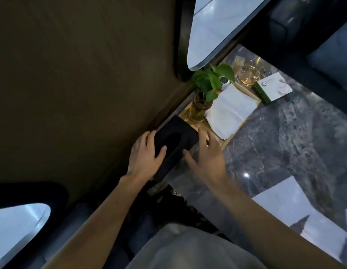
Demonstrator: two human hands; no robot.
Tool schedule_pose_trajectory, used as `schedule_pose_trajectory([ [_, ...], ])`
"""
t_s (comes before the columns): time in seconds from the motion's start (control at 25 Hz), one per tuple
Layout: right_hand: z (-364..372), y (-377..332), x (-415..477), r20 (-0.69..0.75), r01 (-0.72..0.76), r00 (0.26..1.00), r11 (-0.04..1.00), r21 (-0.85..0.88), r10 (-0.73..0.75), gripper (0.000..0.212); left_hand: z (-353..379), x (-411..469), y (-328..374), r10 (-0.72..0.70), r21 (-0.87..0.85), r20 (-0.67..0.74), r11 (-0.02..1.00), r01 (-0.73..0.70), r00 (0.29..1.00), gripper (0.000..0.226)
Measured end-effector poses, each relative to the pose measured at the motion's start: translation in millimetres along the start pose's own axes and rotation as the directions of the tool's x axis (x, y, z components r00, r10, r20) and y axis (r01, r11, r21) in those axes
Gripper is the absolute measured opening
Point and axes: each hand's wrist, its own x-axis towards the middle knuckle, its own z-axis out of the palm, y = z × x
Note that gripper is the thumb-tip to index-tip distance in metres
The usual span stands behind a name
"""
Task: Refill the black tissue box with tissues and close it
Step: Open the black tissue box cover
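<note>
My left hand (143, 158) grips the black tissue box (183, 127), right hand (207, 158) open beside it; I should clasp both sides evenly.

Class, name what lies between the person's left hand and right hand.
In the head view, the black rectangular tissue box with its oval slot lies between the left hand and the right hand.

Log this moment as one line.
left hand: holds black tissue box | right hand: fingers spread beside it | slot: no tissue showing
</note>
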Motion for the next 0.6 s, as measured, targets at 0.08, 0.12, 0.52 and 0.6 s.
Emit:
schedule_pose_trajectory([
  [0.08,13,-7,-1,0.053,-0.127,0.991,0.987,0.102,0.122,0.085,3,3,-5,-0.043,-0.026,0.036,0.999,0.044,0.998,0.064],
  [0.12,21,-11,-3,0.092,-0.216,0.975,0.960,0.177,0.202,0.087,7,5,-10,-0.051,-0.023,0.068,0.998,0.053,0.996,0.064],
  [0.52,63,-37,5,0.559,-0.754,0.615,0.207,0.624,0.556,0.041,7,36,-21,-0.132,-0.115,0.326,0.977,0.178,0.936,0.061],
  [0.6,63,-40,8,0.640,-0.754,0.587,0.049,0.654,0.495,0.034,7,41,-23,-0.169,-0.146,0.373,0.960,0.238,0.912,0.062],
])
